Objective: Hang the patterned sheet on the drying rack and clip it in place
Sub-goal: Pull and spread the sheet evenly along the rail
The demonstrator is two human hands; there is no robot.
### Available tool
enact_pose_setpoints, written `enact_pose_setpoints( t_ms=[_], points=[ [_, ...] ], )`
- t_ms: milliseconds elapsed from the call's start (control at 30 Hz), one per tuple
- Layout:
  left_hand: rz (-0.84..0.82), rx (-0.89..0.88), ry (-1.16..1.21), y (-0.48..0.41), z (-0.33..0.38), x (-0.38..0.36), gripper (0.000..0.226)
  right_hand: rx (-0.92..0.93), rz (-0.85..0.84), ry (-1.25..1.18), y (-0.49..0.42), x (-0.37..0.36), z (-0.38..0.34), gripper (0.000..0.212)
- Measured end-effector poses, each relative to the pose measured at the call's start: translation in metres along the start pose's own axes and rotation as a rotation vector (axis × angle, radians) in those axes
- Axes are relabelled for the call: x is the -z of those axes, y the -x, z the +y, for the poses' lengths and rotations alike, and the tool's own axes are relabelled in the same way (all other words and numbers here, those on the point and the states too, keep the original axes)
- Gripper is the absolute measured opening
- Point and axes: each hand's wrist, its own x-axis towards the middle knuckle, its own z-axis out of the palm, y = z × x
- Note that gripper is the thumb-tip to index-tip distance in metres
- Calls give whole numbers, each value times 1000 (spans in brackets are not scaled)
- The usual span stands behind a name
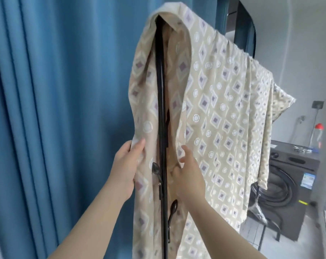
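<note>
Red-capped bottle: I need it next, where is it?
In the head view, the red-capped bottle stands at far right on the washing machine, beyond the hanging sheet.

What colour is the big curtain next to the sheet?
Blue. The pleated curtain shows clearly in the head view, left of the patterned sheet.

blue curtain point(46, 109), grey wall point(298, 53), dark washing machine point(293, 174)

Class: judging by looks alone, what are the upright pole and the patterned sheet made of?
Upright pole: probably metal with glossy black paint; thin, straight, with bright glints along it.
Patterned sheet: woven cloth, possibly cotton; matte beige, draping in soft folds over the rack.
</note>
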Motion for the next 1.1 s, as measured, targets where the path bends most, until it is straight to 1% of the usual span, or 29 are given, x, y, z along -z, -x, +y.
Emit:
enact_pose_setpoints(
  t_ms=[67, 100, 167, 200, 267, 367, 433, 533, 667, 733, 767, 833, 933, 1000, 1033, 1100],
  points=[
    [-5, -1, -3, -5, 13, -4, 14, 27, 36, -89, -11, 7, -11, 30],
    [-8, -5, 14, -8, 20, -5, 11, 44, 65, -134, -16, 11, -17, 25],
    [-17, -10, 74, -16, 34, -8, 6, 64, 96, -253, -24, 19, -31, 20],
    [-19, -10, 91, -18, 42, -9, 8, 60, 92, -327, -27, 24, -40, 16],
    [-20, -25, 41, -24, 54, -13, 9, 48, 76, -432, -34, 31, -56, 16],
    [32, -76, -22, -29, 67, -21, 12, 81, 75, -455, -44, 41, -74, 8],
    [90, -122, -32, -31, 73, -25, 13, 138, 121, -444, -48, 49, -85, 12],
    [99, -179, -41, -27, 85, -24, 19, 254, 157, -459, -43, 61, -107, 24],
    [3, -281, 70, -11, 102, -15, 23, 493, 80, -620, -25, 76, -138, 31],
    [-38, -306, 115, -2, 104, -11, 25, 556, 14, -614, -17, 77, -145, 29],
    [-32, -300, 124, 0, 103, -9, 24, 553, -25, -569, -16, 74, -144, 25],
    [5, -285, 117, 1, 99, -4, 23, 452, -88, -480, -16, 63, -133, 13],
    [49, -292, 112, 2, 104, 0, 17, 288, -77, -470, -17, 52, -115, 11],
    [58, -299, 98, 4, 114, -2, 17, 278, -43, -518, -16, 57, -117, 5],
    [63, -303, 69, 5, 119, -3, 18, 301, -26, -536, -16, 61, -121, 4],
    [73, -371, 2, 7, 128, -2, 10, 356, 14, -552, -16, 70, -130, 6]
  ],
)
